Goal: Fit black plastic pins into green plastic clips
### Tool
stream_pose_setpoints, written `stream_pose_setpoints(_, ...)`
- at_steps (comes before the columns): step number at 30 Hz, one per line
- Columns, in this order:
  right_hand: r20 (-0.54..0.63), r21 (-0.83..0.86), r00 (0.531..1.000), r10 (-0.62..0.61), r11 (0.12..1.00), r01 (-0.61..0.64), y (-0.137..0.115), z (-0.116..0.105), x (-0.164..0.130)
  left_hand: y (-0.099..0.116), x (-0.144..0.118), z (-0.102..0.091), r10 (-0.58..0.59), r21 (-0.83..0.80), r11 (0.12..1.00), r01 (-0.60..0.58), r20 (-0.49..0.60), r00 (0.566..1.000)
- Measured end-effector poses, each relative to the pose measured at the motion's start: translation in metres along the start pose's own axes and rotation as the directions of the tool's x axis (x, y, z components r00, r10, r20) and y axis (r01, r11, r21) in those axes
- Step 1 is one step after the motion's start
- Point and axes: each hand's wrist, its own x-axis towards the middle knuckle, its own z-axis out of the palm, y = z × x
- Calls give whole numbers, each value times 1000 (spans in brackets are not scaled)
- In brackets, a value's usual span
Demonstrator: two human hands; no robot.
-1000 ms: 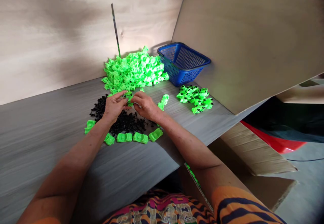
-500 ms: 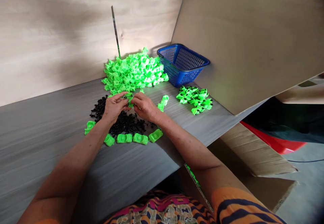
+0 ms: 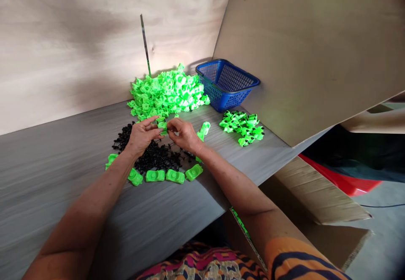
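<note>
My left hand (image 3: pixel 143 135) grips a bright green toy car body (image 3: pixel 161 122) between thumb and fingers, underside up, with a black wheel axle across its far end. My right hand (image 3: pixel 183 133) is closed in a pinch at the car's near end, where a dark axle shows at the fingertips. Under both hands spreads a heap of black wheel axles (image 3: pixel 158 155). Several green car bodies lie along its near edge, among them one car body (image 3: pixel 155 176) in the middle. Two more green bodies (image 3: pixel 204 131) rest right of my right hand.
Behind my hands rises a large pile of green car bodies (image 3: pixel 167 92). A blue plastic basket (image 3: pixel 228 88) stands right of it, against the board wall. Green cars with black wheels (image 3: pixel 243 127) lie in a cluster before the basket. Below the table's right edge is a cardboard box (image 3: pixel 322 191).
The car body has turned slightly in my left hand. My right hand's fingers have shifted to its near end, and the view has tilted a little.
</note>
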Motion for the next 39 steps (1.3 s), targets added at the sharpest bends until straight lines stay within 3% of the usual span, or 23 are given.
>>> stream_pose_setpoints(4, 9, 54, 992, 124, 991, -124, -1, 1, 1, 1, 0, -1, 10, 30, 999, -10, 6, 1000)
stream_pose_setpoints(9, 12, 67, 983, 185, 980, -185, -3, 0, 2, 2, 0, -3, 19, 104, 994, -24, 48, 999)
stream_pose_setpoints(23, -28, 8, 991, 127, 992, -127, 2, 8, -1, -2, -2, 2, 74, 102, 992, -74, 3, 997)
stream_pose_setpoints(30, -41, -84, 978, 204, 975, -207, -1, 16, 2, -13, -1, 3, 61, 24, 998, -59, -57, 997)
stream_pose_setpoints(35, -33, -2, 944, 328, 944, -329, -2, 19, 3, -16, 0, 3, 63, 37, 998, -60, -77, 995)
stream_pose_setpoints(39, -44, 118, 932, 360, 928, -353, -3, 15, 4, -12, 0, 5, 82, 93, 993, -76, -62, 995)
